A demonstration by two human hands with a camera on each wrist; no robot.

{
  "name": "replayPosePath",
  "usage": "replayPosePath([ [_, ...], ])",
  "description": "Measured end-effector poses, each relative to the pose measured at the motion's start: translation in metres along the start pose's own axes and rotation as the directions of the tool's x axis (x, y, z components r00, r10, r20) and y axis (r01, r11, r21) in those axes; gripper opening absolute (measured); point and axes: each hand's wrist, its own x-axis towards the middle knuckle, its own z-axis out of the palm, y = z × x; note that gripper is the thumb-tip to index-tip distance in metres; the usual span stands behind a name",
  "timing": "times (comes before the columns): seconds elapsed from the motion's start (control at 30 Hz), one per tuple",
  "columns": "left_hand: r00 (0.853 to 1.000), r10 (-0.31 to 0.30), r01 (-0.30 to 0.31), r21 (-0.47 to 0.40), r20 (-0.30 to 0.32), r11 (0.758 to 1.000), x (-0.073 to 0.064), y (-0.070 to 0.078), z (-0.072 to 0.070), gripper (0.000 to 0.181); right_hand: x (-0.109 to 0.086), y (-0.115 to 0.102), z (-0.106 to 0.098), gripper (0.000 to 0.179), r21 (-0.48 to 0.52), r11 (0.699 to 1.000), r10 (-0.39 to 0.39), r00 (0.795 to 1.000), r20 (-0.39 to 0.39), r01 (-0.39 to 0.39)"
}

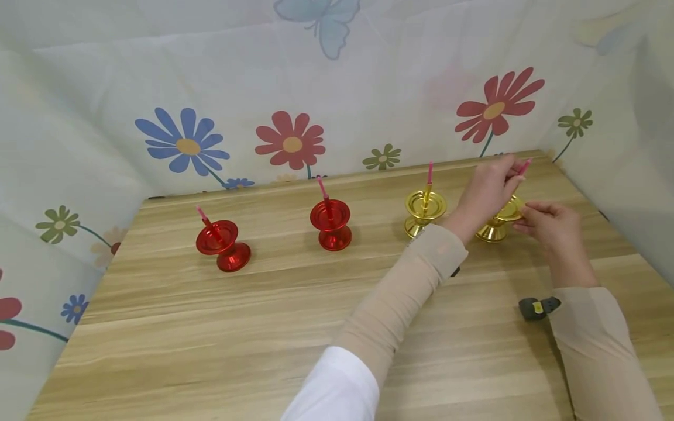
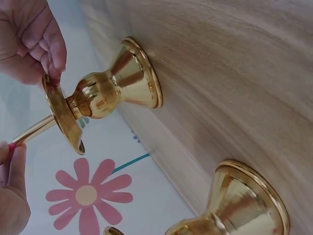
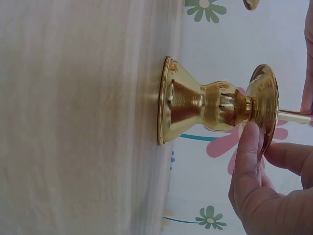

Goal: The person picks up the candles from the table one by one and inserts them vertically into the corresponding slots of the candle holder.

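Note:
At the right end of the table stands a gold candle holder (image 1: pixel 492 232) with a wide dish, a narrow waist and a flared foot. My left hand (image 1: pixel 489 182) pinches a pink candle (image 1: pixel 525 168) at the top of the holder's thin gold tube (image 2: pixel 36 129). My right hand (image 1: pixel 557 227) grips the rim of the dish (image 3: pixel 268 93) between thumb and fingers, from the right side. In the right wrist view the foot stands upright on the wooden table. The left hand and wrist cover part of the dish in the head view.
A second gold holder (image 1: pixel 421 213) with a pink candle (image 1: pixel 430 173) stands just left of the left wrist. Further left are two red holders (image 1: pixel 334 234) (image 1: pixel 233 256), each with a pink candle. A flower-printed curtain (image 1: pixel 337 93) borders the wooden table (image 1: pixel 210 339).

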Motion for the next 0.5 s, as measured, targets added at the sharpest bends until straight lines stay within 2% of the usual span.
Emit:
replayPosePath([
  [0.13,0.999,-0.009,0.01,0.017,-0.04,1.0,-0.003,0.002,0.003,0.019,0.001,0.001,0.0,0.007,0.031,0.999,-0.008,1.0,-0.01,0.008],
  [0.3,0.997,-0.039,0.042,0.039,-0.072,0.998,-0.004,0.004,0.007,0.018,0.02,0.019,-0.01,0.007,0.038,0.998,-0.046,0.999,-0.013,0.046],
  [0.5,0.992,-0.031,0.034,0.023,-0.12,0.999,-0.005,0.004,0.009,0.017,0.03,0.024,-0.018,0.007,0.041,0.997,-0.059,0.998,0.013,0.058],
])
